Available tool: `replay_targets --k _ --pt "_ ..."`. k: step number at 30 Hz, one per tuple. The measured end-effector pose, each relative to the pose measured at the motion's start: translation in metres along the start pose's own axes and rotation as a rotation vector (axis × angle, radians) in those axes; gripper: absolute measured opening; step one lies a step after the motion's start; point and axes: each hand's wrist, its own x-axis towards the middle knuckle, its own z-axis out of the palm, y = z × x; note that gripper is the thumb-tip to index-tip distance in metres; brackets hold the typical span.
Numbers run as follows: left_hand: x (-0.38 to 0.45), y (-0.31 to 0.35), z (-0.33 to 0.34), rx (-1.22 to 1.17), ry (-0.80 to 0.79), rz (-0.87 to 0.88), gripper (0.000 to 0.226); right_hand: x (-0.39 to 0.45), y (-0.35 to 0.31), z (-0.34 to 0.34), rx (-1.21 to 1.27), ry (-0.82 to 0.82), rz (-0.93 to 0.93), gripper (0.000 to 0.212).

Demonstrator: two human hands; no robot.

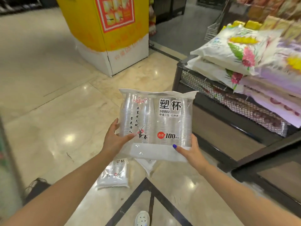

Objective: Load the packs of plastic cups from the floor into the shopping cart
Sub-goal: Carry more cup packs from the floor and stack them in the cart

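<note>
I hold a clear pack of plastic cups [156, 121] flat in front of me, above the floor. My left hand [114, 139] grips its lower left edge and my right hand [190, 152] grips its lower right corner. Another pack of cups [112, 175] lies on the tiled floor below my left forearm. The corner of a third pack [146, 165] shows just under the held one. No shopping cart can be made out for certain; a blurred vertical edge [6, 160] runs along the far left.
A black mesh-sided display bin [228, 98] stacked with flowered pillows [244, 51] stands to the right. A yellow and white stand [112, 38] is ahead on the floor. My white shoe [142, 218] shows at the bottom.
</note>
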Motion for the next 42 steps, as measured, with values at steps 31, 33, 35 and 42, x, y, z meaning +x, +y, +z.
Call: replay_targets --k 31,33,35,42 --pt "-0.605 -0.057 -0.405 -0.093 1.338 -0.066 0.097 -0.362 -0.083 0.534 -0.199 -1.365 -0.349 0.1" --pt "-0.649 -0.066 -0.424 -0.052 1.407 -0.08 0.114 -0.409 -0.075 0.567 -0.198 -1.43 -0.371 0.092" --pt "-0.692 -0.076 -0.439 -0.04 1.477 -0.099 0.116 -0.456 -0.063 0.599 -0.208 -1.473 -0.378 0.092" --pt "-0.819 -0.105 -0.486 -0.068 1.714 -0.207 0.12 -0.6 -0.034 0.69 -0.198 -1.733 -0.389 0.093"
